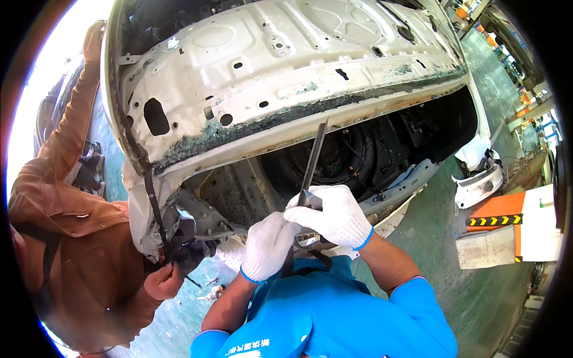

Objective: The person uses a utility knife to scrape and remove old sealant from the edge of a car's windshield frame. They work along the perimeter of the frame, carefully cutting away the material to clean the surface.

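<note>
A long, narrow dark metal bar [314, 156] points up and away from me, its tip over the lower lip of a white car body panel [250, 77]. Its near part widens into a grey, plate-like piece. My white-gloved right hand [334, 216] pinches the bar at this wider part. Just below and to the left, my gloved left hand [268, 247] is closed where the bar's lower end runs down between the hands; its grip is partly hidden. Behind the bar opens a dark cavity [352, 149] with a round well inside.
At my left a person in a brown jacket [77, 238] has one hand [92, 42] by the car's edge and the other [164, 283] at a dark strip [156, 206]. Small debris [212, 292] lies on the green floor. To the right stand a white bumper piece [477, 185] and orange-and-white panels [495, 209].
</note>
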### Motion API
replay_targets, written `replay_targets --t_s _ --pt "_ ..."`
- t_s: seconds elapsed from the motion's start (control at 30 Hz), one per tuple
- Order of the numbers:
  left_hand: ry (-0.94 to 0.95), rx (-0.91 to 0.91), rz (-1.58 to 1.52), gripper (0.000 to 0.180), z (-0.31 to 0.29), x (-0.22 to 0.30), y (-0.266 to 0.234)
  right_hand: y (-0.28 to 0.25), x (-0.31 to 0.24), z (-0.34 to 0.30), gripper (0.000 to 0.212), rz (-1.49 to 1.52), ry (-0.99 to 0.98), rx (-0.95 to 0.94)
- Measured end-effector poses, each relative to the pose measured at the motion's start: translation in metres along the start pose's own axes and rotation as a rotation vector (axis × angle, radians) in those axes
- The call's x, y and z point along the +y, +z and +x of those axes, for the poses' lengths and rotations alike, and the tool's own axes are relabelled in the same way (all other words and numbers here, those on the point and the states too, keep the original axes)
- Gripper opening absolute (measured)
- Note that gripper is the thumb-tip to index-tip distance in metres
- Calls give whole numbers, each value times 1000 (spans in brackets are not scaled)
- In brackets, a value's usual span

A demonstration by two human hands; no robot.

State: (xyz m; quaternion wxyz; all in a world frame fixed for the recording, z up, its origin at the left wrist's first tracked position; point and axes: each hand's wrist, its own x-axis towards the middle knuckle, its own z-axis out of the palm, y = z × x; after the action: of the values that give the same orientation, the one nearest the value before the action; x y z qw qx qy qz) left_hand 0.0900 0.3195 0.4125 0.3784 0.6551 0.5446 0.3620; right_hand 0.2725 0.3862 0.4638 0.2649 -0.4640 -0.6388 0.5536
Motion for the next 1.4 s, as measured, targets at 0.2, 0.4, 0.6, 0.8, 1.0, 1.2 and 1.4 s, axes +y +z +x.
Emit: replay_targets --t_s 0.2,0.4,0.6,0.8,1.0,1.2,1.4 --pt "-67 96 20 20 1 6 1 5 7 2 31 6 -77 39" --pt "-170 217 -36 19 2 9 4 5 1 4 22 104 60 52" --pt "-341 302 -414 22 -3 0 -2 0 -11 4 23 197 70 91" --pt "-224 -22 -17 29 -58 -73 -48 -19 -6 5 18 341 43 160" --pt "-748 -259 505 33 -150 -170 -53 -24 -10 9 16 400 22 197" --pt "-894 -341 685 50 -165 -198 -40 -20 -10 15 17 381 6 181" --pt "-303 112 50 39 -75 -63 -43 -10 -19 14 17 334 40 153"
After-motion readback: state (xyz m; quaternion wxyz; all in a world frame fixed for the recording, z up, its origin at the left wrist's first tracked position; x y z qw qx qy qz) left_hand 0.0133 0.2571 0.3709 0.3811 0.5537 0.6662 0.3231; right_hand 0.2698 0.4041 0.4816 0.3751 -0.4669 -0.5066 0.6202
